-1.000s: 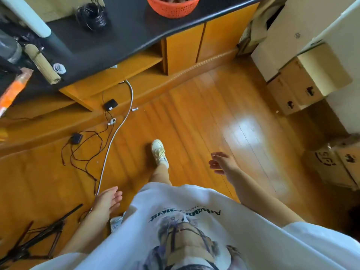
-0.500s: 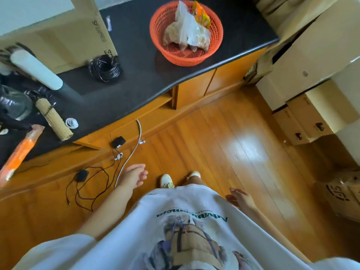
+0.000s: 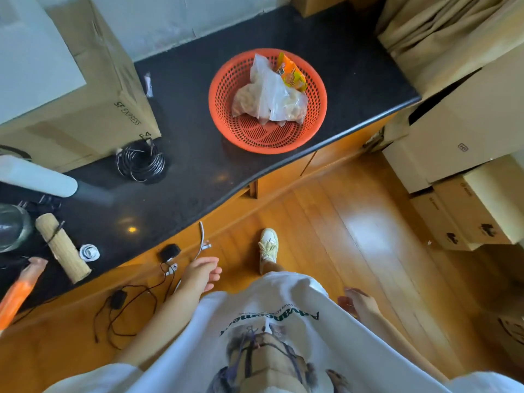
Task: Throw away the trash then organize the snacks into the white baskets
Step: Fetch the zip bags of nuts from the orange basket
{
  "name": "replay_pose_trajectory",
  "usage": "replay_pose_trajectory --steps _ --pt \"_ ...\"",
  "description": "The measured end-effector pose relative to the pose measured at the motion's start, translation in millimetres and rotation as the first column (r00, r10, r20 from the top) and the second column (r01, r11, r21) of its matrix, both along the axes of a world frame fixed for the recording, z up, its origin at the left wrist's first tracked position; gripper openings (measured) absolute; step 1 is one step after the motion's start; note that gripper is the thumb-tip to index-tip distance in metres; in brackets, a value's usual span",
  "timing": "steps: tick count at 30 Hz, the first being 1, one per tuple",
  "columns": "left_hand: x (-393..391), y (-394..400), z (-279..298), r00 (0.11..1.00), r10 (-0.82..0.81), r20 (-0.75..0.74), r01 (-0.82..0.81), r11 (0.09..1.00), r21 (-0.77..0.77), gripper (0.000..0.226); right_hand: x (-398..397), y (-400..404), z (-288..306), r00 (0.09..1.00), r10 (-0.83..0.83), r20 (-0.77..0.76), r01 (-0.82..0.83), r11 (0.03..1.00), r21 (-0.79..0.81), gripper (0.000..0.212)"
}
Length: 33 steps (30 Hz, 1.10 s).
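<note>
An orange mesh basket (image 3: 226, 120) stands on the black countertop (image 3: 192, 165). Inside it lie a clear plastic bag of pale snacks (image 3: 269, 100) and an orange snack packet (image 3: 292, 75). My left hand (image 3: 202, 272) hangs low in front of the counter edge, fingers loosely apart, holding nothing. My right hand (image 3: 358, 303) is beside my white shirt, fingers relaxed and empty. Both hands are well below and short of the basket. No white basket is in view.
A cardboard box (image 3: 85, 109), a black cable coil (image 3: 140, 163), a bamboo roll (image 3: 63, 248), a tape roll (image 3: 89, 252) and a glass jar (image 3: 12, 226) sit on the counter's left. Cables (image 3: 127, 304) lie on the wooden floor. Stacked cartons (image 3: 467, 165) stand on the right.
The view has lifted from the floor to the counter, bringing the whole orange basket into sight. I have stepped closer. My left hand rose, my right hand dropped back beside my shirt.
</note>
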<state>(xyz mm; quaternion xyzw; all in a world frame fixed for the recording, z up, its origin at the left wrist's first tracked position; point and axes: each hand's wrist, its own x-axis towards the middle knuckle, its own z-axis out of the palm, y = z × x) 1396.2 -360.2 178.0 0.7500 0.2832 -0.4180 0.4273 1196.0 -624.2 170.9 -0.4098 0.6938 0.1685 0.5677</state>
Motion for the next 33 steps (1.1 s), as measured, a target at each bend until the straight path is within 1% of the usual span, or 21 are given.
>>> replay_pose_trajectory --steps 1,3,5,8,11,13,15,17,19,21,23,24,25,26,28,30,33 --pt "9.2 -3.8 -0.7 1.0 0.024 -0.011 -0.023 1.0 0.018 0.013 16.4 -10.3 -4.8 1.0 0.015 0.005 -0.015 0.999 -0.038 0.02" --pt "27.5 -13.3 -4.4 0.998 0.061 -0.015 -0.06 0.997 0.04 0.014 59.5 -29.6 -8.4 0.996 0.09 0.023 -0.088 0.994 -0.066 0.016" --pt "45.8 -26.9 -6.1 0.996 0.086 -0.002 -0.086 0.996 0.024 0.014 106.5 -47.1 -11.8 0.984 0.161 0.077 -0.153 0.983 -0.101 0.015" --pt "82.5 -57.0 -6.5 0.995 0.084 0.047 -0.083 0.996 -0.013 0.015 171.6 -65.7 -12.0 0.938 0.287 0.193 -0.268 0.956 -0.118 0.015" --pt "130.4 -95.0 -2.8 0.986 0.041 0.163 -0.021 0.993 -0.12 0.018 245.4 -86.3 -5.3 0.867 0.407 0.288 -0.349 0.908 -0.233 0.013" --pt "170.9 -122.6 -2.9 0.964 -0.016 0.265 0.066 0.981 -0.182 0.021 290.7 -102.6 -10.4 0.819 0.467 0.334 -0.363 0.872 -0.329 0.015" --pt "211.8 -149.7 -4.8 0.928 -0.079 0.364 0.166 0.963 -0.214 0.023 330.5 -118.6 -16.5 0.762 0.549 0.343 -0.387 0.811 -0.438 0.019" --pt "250.8 -176.1 -14.1 0.885 -0.13 0.448 0.242 0.949 -0.202 0.024 366.2 -134.7 -25.7 0.698 0.669 0.254 -0.451 0.687 -0.569 0.023" --pt "284.7 -199.0 -28.1 0.829 -0.194 0.525 0.31 0.94 -0.141 0.023 395.1 -148.5 -35.5 0.645 0.753 0.127 -0.502 0.543 -0.673 0.027" --pt "313.0 -216.1 -43.3 0.744 -0.314 0.591 0.401 0.916 -0.019 0.031 416.5 -158.7 -44.4 0.574 0.817 0.055 -0.546 0.432 -0.718 0.034" --pt "338.2 -228.6 -57.7 0.634 -0.46 0.621 0.499 0.857 0.126 0.041 432.9 -167.4 -55.8 0.496 0.868 -0.019 -0.598 0.326 -0.732 0.043" --pt "348.5 -233.0 -64.4 0.586 -0.524 0.618 0.538 0.822 0.188 0.046 438.3 -170.3 -62.1 0.465 0.884 -0.046 -0.617 0.287 -0.733 0.046" --pt "357.3 -236.6 -69.2 0.548 -0.573 0.61 0.564 0.791 0.237 0.051 442.7 -171.8 -66.4 0.446 0.893 -0.065 -0.625 0.259 -0.737 0.046" --pt "364.4 -239.5 -74.8 0.529 -0.604 0.596 0.58 0.77 0.266 0.057 445.7 -171.9 -71.6 0.439 0.895 -0.082 -0.628 0.24 -0.741 0.045" --pt "372.9 -245.0 -84.0 0.517 -0.631 0.578 0.605 0.747 0.275 0.066 447.0 -169.5 -79.2 0.43 0.894 -0.129 -0.616 0.186 -0.765 0.046" --pt "377.8 -249.7 -90.9 0.485 -0.661 0.573 0.644 0.713 0.278 0.072 445.2 -166.8 -85.3 0.411 0.896 -0.166 -0.599 0.129 -0.79 0.05" --pt "385.9 -254.5 -97.6 0.393 -0.721 0.571 0.688 0.643 0.338 0.078 444.2 -167.1 -92.3 0.414 0.898 -0.152 -0.575 0.128 -0.808 0.059"
